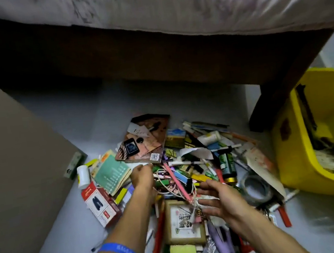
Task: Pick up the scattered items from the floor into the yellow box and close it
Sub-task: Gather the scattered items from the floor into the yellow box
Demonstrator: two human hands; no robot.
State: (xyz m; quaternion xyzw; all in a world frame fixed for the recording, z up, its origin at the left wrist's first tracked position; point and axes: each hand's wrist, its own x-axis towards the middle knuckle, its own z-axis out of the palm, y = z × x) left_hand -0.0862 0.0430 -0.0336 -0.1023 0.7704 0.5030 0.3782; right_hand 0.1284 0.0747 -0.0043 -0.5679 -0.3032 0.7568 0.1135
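The bed [170, 30] fills the top of the view, w/ a brown board [8, 168] leaning well left of the left hand [141, 175]. The yellow box [288, 152] sits on the floor [70, 234] well right of the right hand [218, 200], lid off or out of view, a few bits already inside. The pile [189, 176] lies under and btwn both hands, so most of the task looks undone.

The left hand reaches fwd, fingers curled at the near edge of the book [148, 137]; whether it grips the book yet can't be told. The right hand hovers slack, fingers spread, holding nothing, just above a white cable [177, 190] and a framed card [180, 220].

Step in hand, prob: lift the book. Best done w/ thumb on top and fingers slid under, kept level so the small black device [131, 149] on its cover doesn't slide off. The right hand should support the far side, then carry it rightward to the box. Flat big things first leaves room for small ones; the cable may snag pens.

Writing: a QR code on the book; printed characters on the framed card and the red pack [99, 203] left of the left forearm, too blurred to read. No brand legible.
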